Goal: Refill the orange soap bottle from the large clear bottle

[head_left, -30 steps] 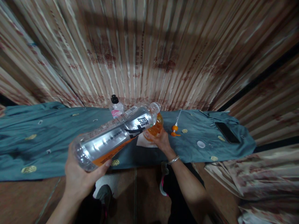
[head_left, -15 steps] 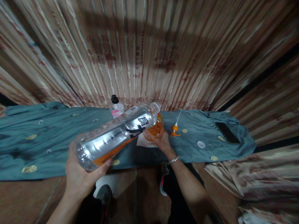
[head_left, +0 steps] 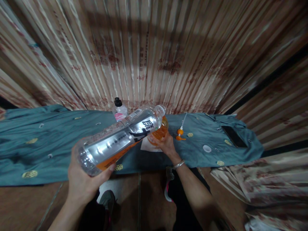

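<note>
Gripped near its base by my left hand [head_left: 88,183], a large clear plastic bottle [head_left: 120,138] with a silver and orange label is tilted, its mouth end up and to the right. The neck is over an orange see-through bottle [head_left: 160,132], which my right hand [head_left: 166,142] grips around its side. The bigger bottle hides part of the orange one, so I cannot tell whether liquid flows between them. Beneath the orange bottle lies a white sheet [head_left: 150,147]. An orange pump top [head_left: 180,132] with a white tube rests to the right of my right hand.
Behind the tilted bottle stands a small clear bottle [head_left: 120,109] with a black cap. A white round cap [head_left: 207,149] and a dark phone [head_left: 234,136] lie on the right of the green cloth [head_left: 60,134]. Pleated curtains [head_left: 144,64] hang close behind.
Almost nothing differs. Both hands keep their grip, and the tilted bottle stays at nearly the same angle over the orange one.
</note>
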{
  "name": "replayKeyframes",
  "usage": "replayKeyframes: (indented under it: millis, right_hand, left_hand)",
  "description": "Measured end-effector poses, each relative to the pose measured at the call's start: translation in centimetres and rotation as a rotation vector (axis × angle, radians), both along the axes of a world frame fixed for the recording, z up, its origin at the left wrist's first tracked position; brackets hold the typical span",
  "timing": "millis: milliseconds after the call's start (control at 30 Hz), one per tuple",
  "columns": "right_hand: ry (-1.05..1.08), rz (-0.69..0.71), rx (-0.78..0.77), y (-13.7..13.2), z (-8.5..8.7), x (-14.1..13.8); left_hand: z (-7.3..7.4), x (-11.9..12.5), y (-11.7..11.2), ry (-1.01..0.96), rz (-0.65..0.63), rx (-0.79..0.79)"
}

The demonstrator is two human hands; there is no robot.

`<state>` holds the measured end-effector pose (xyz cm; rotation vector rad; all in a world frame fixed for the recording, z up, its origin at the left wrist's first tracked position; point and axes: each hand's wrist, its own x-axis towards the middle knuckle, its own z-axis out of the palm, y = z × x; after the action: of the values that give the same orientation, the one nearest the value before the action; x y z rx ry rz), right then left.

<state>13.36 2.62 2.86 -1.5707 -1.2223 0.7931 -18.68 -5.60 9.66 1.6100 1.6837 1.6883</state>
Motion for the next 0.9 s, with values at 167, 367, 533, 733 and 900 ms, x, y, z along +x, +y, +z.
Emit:
replayKeyframes:
  millis: [167,367,533,733,900]
  right_hand:
    - [0.001,0.008,0.023,0.0,-0.3,0.0]
    - [0.002,0.011,0.029,0.1,-0.6,0.2]
    - [0.007,0.008,0.034,0.0,-0.4,0.0]
    - [-0.008,0.005,0.002,-0.2,0.2,-0.1]
    - [-0.008,0.002,-0.013,-0.1,0.5,-0.1]
  left_hand:
    - [0.1,0.3,0.2,-0.022,0.008,-0.007]
    - [0.3,0.1,0.1,-0.047,0.017,-0.037]
    - [0.4,0.2,0.1,-0.052,0.014,-0.043]
    - [0.1,0.3,0.3,-0.068,0.005,-0.030]
    - [-0.1,0.2,0.2,-0.023,0.013,-0.008]
